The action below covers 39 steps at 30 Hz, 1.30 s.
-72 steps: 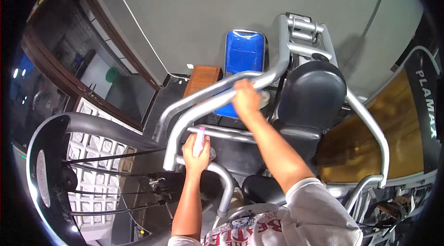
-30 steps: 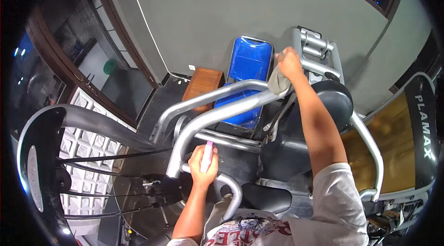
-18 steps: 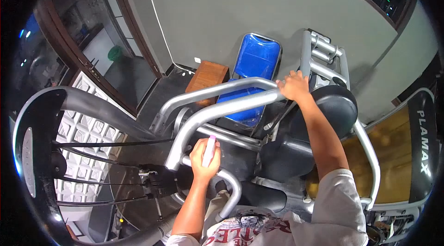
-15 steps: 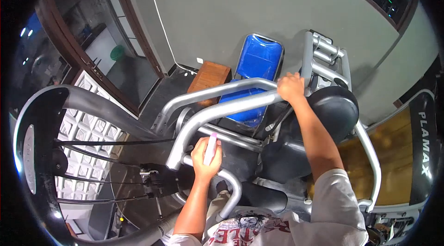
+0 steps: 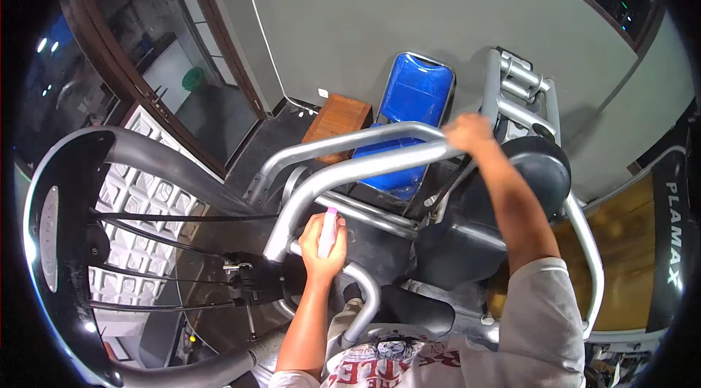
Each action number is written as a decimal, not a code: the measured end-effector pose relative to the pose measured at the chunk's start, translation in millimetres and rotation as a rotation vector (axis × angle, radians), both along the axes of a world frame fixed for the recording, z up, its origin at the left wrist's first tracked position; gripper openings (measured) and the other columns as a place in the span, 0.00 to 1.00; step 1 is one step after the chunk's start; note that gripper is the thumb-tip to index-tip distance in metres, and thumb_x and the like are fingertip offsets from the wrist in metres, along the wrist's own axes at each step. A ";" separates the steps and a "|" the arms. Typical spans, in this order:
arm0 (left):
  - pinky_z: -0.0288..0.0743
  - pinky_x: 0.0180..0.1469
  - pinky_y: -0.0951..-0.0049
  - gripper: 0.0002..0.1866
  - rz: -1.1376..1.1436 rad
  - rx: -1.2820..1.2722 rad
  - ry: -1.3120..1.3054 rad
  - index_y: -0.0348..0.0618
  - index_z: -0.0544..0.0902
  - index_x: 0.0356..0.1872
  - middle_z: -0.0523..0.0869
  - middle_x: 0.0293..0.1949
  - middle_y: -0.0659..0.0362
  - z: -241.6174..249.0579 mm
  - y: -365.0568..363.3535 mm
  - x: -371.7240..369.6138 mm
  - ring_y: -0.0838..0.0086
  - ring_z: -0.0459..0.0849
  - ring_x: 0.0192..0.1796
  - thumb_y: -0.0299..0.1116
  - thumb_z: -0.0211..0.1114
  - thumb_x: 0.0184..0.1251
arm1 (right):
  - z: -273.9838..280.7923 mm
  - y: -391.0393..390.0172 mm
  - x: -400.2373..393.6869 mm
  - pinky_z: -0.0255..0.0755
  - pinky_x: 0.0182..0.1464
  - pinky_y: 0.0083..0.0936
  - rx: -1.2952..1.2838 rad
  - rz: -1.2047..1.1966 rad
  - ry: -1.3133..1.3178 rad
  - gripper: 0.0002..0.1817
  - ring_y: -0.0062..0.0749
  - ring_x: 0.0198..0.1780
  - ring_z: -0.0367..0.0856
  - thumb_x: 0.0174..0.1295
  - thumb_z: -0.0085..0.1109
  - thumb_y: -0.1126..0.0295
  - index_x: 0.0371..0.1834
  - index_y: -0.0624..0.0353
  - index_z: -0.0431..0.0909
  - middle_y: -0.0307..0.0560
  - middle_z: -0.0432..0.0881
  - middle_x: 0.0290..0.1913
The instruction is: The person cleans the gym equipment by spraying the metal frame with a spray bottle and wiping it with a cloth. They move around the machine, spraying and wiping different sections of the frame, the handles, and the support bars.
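Observation:
In my left hand [image 5: 318, 253], fingers are closed around a slim white container with a pink top [image 5: 328, 231], held upright; its lower part is hidden by the hand. This hand is close to a curved grey tube [image 5: 369, 289] of the exercise machine. My right hand [image 5: 467, 132], smeared by motion, is wrapped over the upper end of a thick silver bar [image 5: 365, 167]. Whether anything lies between palm and bar is hidden. A second silver bar [image 5: 343, 140] runs just behind. Below my right forearm are the machine's black pads [image 5: 537, 173].
A blue folding chair [image 5: 416, 92] and a wooden box [image 5: 337, 125] stand by the grey wall [image 5: 423, 1]. Black cables [image 5: 190, 219] stretch across the left side from the machine's frame [image 5: 51, 169]. At right is a panel marked PLAMAX [image 5: 670, 235].
My right hand has shifted slightly along the silver bar and is now blurred. My left hand stays closed on the container. The whole view has tilted slightly.

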<state>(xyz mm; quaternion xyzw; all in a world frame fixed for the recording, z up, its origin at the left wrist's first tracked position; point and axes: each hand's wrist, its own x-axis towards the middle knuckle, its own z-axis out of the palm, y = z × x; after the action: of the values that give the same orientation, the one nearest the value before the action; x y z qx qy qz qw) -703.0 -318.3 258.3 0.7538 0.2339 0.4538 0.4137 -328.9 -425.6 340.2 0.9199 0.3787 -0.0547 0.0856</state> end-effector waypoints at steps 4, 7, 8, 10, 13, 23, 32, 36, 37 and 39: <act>0.78 0.39 0.70 0.06 0.003 -0.036 -0.017 0.36 0.85 0.37 0.87 0.35 0.52 -0.7 0.0 1.8 0.67 0.86 0.34 0.18 0.69 0.58 | -24.9 16.9 20.6 0.66 0.71 0.53 0.010 -0.153 -0.017 0.25 0.49 0.64 0.83 0.65 0.51 0.56 0.57 0.55 0.87 0.51 0.85 0.63; 0.78 0.38 0.70 0.06 -0.021 -0.130 0.006 0.36 0.85 0.37 0.86 0.35 0.52 -3.2 -0.3 1.1 0.68 0.85 0.33 0.18 0.69 0.58 | -25.5 33.8 -4.5 0.72 0.68 0.48 0.052 -0.140 0.085 0.24 0.50 0.65 0.82 0.65 0.51 0.56 0.56 0.56 0.88 0.55 0.85 0.62; 0.77 0.38 0.70 0.06 -0.018 -0.072 -0.001 0.36 0.85 0.37 0.86 0.34 0.53 -2.2 1.0 3.0 0.68 0.84 0.32 0.19 0.68 0.59 | -24.6 39.1 -13.5 0.74 0.66 0.45 0.080 -0.131 0.106 0.24 0.51 0.65 0.83 0.64 0.52 0.55 0.55 0.56 0.88 0.56 0.85 0.61; 0.77 0.38 0.70 0.05 -0.007 -0.096 0.041 0.36 0.85 0.37 0.86 0.34 0.53 -4.8 2.5 4.1 0.68 0.84 0.32 0.20 0.69 0.60 | -34.4 48.0 -30.1 0.76 0.64 0.47 0.157 -0.053 0.094 0.24 0.51 0.63 0.84 0.64 0.54 0.53 0.53 0.56 0.89 0.56 0.86 0.59; 0.76 0.38 0.70 0.04 -0.039 -0.098 0.070 0.34 0.84 0.36 0.85 0.32 0.53 0.7 1.2 4.4 0.68 0.83 0.31 0.23 0.70 0.64 | -69.3 75.9 -59.0 0.80 0.54 0.46 0.370 0.193 0.019 0.19 0.50 0.51 0.88 0.60 0.57 0.53 0.37 0.55 0.91 0.53 0.89 0.45; 0.84 0.37 0.73 0.06 -0.030 -0.022 0.022 0.31 0.83 0.40 0.86 0.36 0.55 -15.0 4.4 1.3 0.74 0.87 0.33 0.14 0.65 0.63 | -40.7 56.9 -72.9 0.77 0.54 0.49 0.310 0.219 0.039 0.23 0.52 0.56 0.84 0.62 0.55 0.47 0.41 0.52 0.92 0.51 0.87 0.49; 0.77 0.41 0.67 0.04 -0.018 -0.060 0.013 0.34 0.84 0.36 0.86 0.35 0.51 -0.2 -0.3 4.0 0.64 0.85 0.35 0.19 0.70 0.61 | -23.2 9.4 21.1 0.54 0.70 0.55 -0.026 -0.196 -0.045 0.23 0.49 0.73 0.60 0.68 0.49 0.57 0.59 0.51 0.87 0.40 0.76 0.68; 0.78 0.40 0.67 0.05 -0.014 -0.085 -0.019 0.34 0.85 0.37 0.86 0.34 0.50 -7.0 2.2 2.6 0.63 0.85 0.35 0.19 0.70 0.60 | -15.5 17.2 8.7 0.54 0.73 0.58 -0.061 -0.193 0.037 0.26 0.53 0.77 0.59 0.68 0.46 0.59 0.65 0.53 0.83 0.41 0.74 0.73; 0.78 0.39 0.69 0.04 -0.008 -0.052 -0.029 0.33 0.84 0.37 0.86 0.35 0.51 -7.9 3.9 3.9 0.66 0.85 0.34 0.18 0.69 0.62 | -15.3 23.3 6.0 0.54 0.73 0.58 -0.063 -0.191 0.052 0.27 0.53 0.77 0.59 0.68 0.46 0.59 0.65 0.53 0.82 0.42 0.74 0.73; 0.80 0.36 0.72 0.04 0.006 0.007 -0.031 0.33 0.84 0.38 0.86 0.35 0.54 -9.0 4.3 2.8 0.72 0.85 0.33 0.16 0.67 0.64 | -20.3 33.4 -4.0 0.54 0.74 0.60 -0.076 -0.186 0.095 0.27 0.54 0.77 0.60 0.67 0.46 0.59 0.67 0.53 0.81 0.42 0.74 0.74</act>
<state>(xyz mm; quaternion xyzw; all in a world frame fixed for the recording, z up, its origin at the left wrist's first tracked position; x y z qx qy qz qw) -700.2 -314.0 249.3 0.7474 0.2280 0.4675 0.4134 -333.0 -392.2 319.9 0.9436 0.2929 -0.1204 0.0967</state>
